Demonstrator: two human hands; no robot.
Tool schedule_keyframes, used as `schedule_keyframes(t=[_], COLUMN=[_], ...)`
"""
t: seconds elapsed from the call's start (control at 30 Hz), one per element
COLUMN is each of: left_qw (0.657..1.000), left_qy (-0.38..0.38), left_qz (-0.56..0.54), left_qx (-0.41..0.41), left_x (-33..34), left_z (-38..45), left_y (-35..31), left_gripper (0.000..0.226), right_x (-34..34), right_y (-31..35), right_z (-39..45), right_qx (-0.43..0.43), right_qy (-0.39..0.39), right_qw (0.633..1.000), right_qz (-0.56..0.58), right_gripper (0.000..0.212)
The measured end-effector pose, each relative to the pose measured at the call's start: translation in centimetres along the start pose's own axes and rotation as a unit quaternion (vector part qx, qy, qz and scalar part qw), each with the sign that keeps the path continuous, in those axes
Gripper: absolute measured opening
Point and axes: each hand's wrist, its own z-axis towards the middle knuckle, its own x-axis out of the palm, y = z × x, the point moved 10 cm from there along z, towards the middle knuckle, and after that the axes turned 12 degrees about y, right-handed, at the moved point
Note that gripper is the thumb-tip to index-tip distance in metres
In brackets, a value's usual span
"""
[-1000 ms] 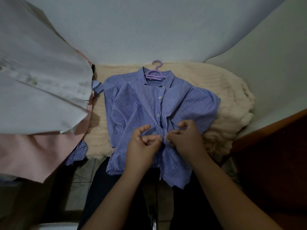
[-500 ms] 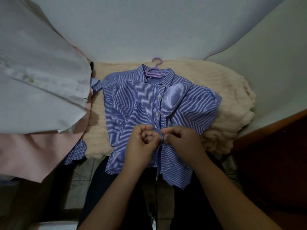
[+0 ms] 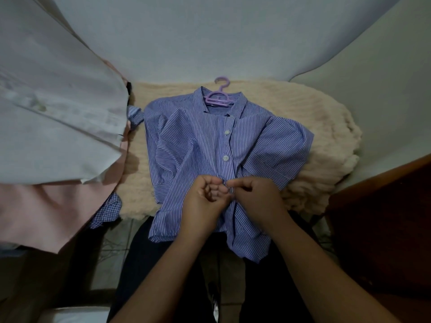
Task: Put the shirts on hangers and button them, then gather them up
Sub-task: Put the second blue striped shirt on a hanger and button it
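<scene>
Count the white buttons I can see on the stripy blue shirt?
3. One button sits below the collar, a second lower down, a third pinched between the hands. More may hide under them.

Single head-worn wide-angle view, looking forward and steeply down, close over the striped shirt

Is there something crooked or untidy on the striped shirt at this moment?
Yes. The striped shirt lies rumpled, its sleeves folded across the front. Its hem hangs off the cream blanket edge, below both hands.
</scene>
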Motion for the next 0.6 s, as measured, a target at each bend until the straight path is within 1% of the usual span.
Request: schedule_keyframes(t=[0.1,0.2,0.33,0.4,0.47,0.5,0.53,0.6], left_qw=[1.0,1.0,0.995,0.992,0.992,0.993,0.993,0.98], left_qy=[0.0,0.002,0.005,0.012,0.012,0.003,-0.011,-0.032], left_qz=[0.007,-0.013,-0.081,-0.082,-0.045,-0.005,0.054,0.181], left_qx=[-0.002,-0.015,-0.066,-0.096,-0.117,-0.118,-0.109,-0.073], left_x=[0.0,-0.2,-0.6,-0.9,-1.2,-1.5,-1.9,-2.1], left_z=[0.0,0.1,0.4,0.5,0.5,0.4,0.4,0.3], left_y=[0.3,0.8,2.0,2.7,3.0,2.9,2.4,1.0], left_gripper=[0.034,0.035,0.03,0.026,0.023,0.023,0.022,0.021], right_x=[-0.2,-0.2,0.1,0.4,0.8,0.9,1.0,1.1], right_y=[-0.6,-0.9,-1.4,-1.7,-2.2,-2.4,-2.6,-2.6], right_z=[0.1,0.0,0.4,0.7,0.9,0.9,1.0,1.0], right_qx=[0.006,0.005,-0.001,0.001,0.008,0.014,0.02,0.027], right_qy=[-0.009,-0.007,0.008,0.016,0.021,0.018,0.012,-0.003], right_qw=[1.0,0.999,0.998,0.999,0.999,0.999,0.999,0.999], right_qz=[0.02,0.053,0.055,0.035,0.029,0.034,0.036,0.033], right_gripper=[0.021,0.024,0.028,0.029,0.026,0.022,0.018,0.017])
